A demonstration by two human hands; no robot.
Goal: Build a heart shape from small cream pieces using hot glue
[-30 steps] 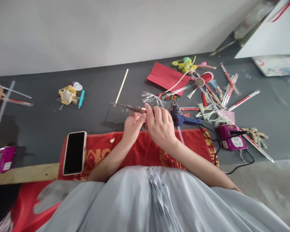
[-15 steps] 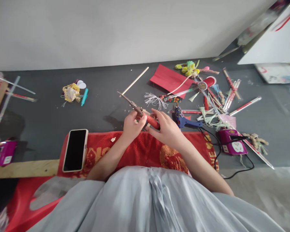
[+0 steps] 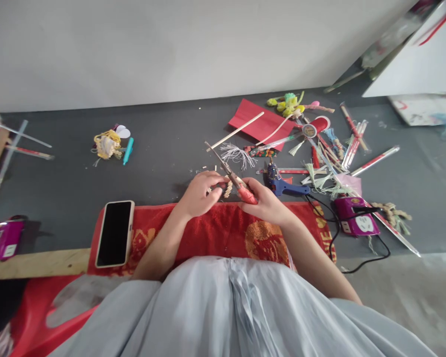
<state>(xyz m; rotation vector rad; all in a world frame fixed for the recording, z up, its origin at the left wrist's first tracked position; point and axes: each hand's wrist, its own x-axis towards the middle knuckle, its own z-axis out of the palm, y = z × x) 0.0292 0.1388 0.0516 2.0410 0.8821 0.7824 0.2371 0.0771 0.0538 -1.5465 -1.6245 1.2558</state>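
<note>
My right hand (image 3: 265, 202) is wrapped round the red handle of metal scissors (image 3: 226, 168), whose long, narrow tip points up and to the left. That tip is close to the lower end of a thin pale stick (image 3: 238, 130); contact is unclear. My left hand (image 3: 202, 193) is curled, thumb and fingers facing the scissors. A short cream braided cord piece (image 3: 228, 189) shows beside its fingertips, and another cream bit shows inside the hand. What the fingers grip is partly hidden. Behind the scissors lies a white thread tassel (image 3: 238, 154).
A blue glue gun (image 3: 288, 187) lies right of my hands, its cable running near a purple power socket (image 3: 357, 216). Red paper (image 3: 262, 124), wrapped sticks and tassels spread at the right. A phone (image 3: 115, 233) rests on the red towel (image 3: 208, 233).
The scissors have moved right, away from my left hand, and the pale stick has shifted right too. My left hand has turned, and the braided cord piece now shows.
</note>
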